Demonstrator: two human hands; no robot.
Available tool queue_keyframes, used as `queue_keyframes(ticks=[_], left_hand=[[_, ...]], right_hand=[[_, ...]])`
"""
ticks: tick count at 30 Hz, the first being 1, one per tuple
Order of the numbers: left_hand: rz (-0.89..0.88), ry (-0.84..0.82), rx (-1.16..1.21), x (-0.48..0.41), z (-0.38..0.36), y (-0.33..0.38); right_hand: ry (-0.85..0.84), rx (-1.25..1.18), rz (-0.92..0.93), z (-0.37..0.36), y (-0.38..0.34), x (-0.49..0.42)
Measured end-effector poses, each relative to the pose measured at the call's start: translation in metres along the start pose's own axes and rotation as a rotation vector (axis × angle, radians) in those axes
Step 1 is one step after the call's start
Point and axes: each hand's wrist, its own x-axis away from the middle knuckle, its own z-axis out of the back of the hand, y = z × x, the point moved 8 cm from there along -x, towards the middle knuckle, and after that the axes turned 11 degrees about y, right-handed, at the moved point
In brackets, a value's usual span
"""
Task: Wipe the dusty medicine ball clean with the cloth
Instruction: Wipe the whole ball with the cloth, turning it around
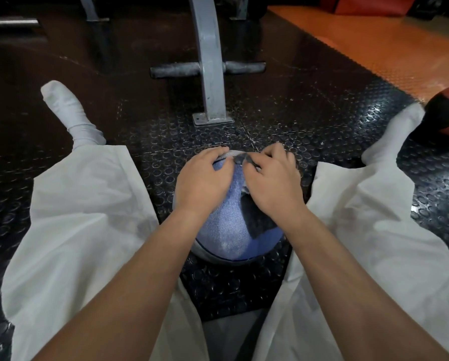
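- Blue medicine ball [226,230], grey-banded, sits on the studded black rubber mat [309,105] at frame centre, between spread legs [82,204] in white trousers.
- Head view, the only one: both hands lie on the ball's upper half. Its bare lower face is toward the frame bottom, nearer the person.
- Upper left of ball: left hand [205,178], fingers curled over the top edge, gripping to steady it. Can't tell whether it also catches cloth.
- Upper right of ball: right hand [272,183], fingers curled, pinching the dark grey cloth [259,220] against the surface.
- Cloth's long axis runs from the ball's top down toward lower right, with its tail showing below the right wrist.
- Ball is round, so no long axis and no facing. Pale patch low centre, probably dust not yet wiped.
- Judgement: right hand does the work, and the next stroke wants to run down-frame toward that patch while the left braces.
- Grey machine post [210,74] stands at upper centre. Orange-black ball [447,113] sits at the right edge.
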Motion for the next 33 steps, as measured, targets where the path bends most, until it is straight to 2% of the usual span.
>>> queue_keyframes(ticks=[3,6,10,18,28,33], left_hand=[[0.052,0.024,0.028,-0.002,0.006,-0.005],[0.087,0.022,0.039,-0.003,0.007,-0.008],[0.057,0.011,0.039,-0.002,0.003,-0.005],[0.063,0.014,0.106,-0.004,0.003,-0.010],[0.038,0.012,0.088,0.002,0.000,-0.006],[-0.007,0.019,0.059,0.002,0.002,-0.006]], right_hand=[[-0.039,0.024,0.039,-0.004,-0.007,-0.005],[0.004,0.048,0.000,0.003,0.008,0.004],[0.029,0.029,-0.041,0.012,0.019,0.006],[-0.102,0.065,0.166,-0.013,-0.030,-0.009],[0.063,-0.049,-0.070,0.011,0.028,0.017],[0.027,0.010,0.063,0.000,-0.007,0.004]])
